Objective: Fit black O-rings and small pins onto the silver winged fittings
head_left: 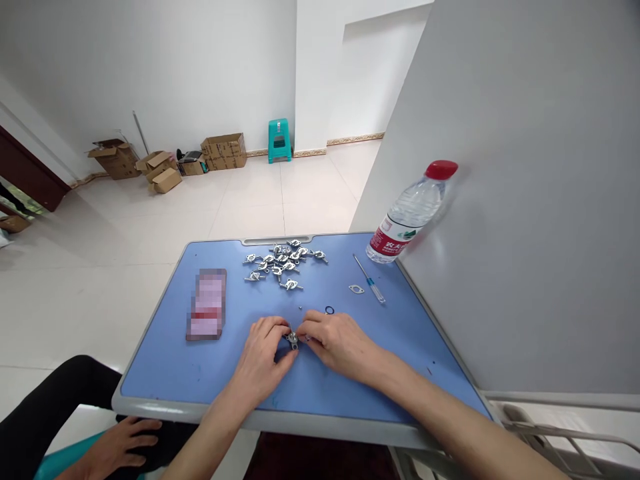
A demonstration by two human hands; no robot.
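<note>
A small silver metal fitting [293, 339] is pinched between the fingertips of the left hand [261, 352] and the right hand [336, 340], low over the middle of the blue plastic tabletop with a grey rim [165, 393]. Both hands are pressed together on this one piece, so it seems that an assembly step on it is in hand; its exact shape is too small to be told. For the next move a fine and steady grip would probably be required, because the part is tiny and smooth.

Behind the hands, a heap of similar shiny metal fittings [283, 260] is spread near the far edge. A small dark rubber ring [329, 310] and a flat oval metal gasket [356, 289] are lying just beside a thin screwdriver with a blue handle [371, 281]. A clear plastic water bottle with a red cap [411, 211] is leaned against the grey wall panel [525, 200]. A hand of another person [120, 443] is rested below the table edge.
</note>
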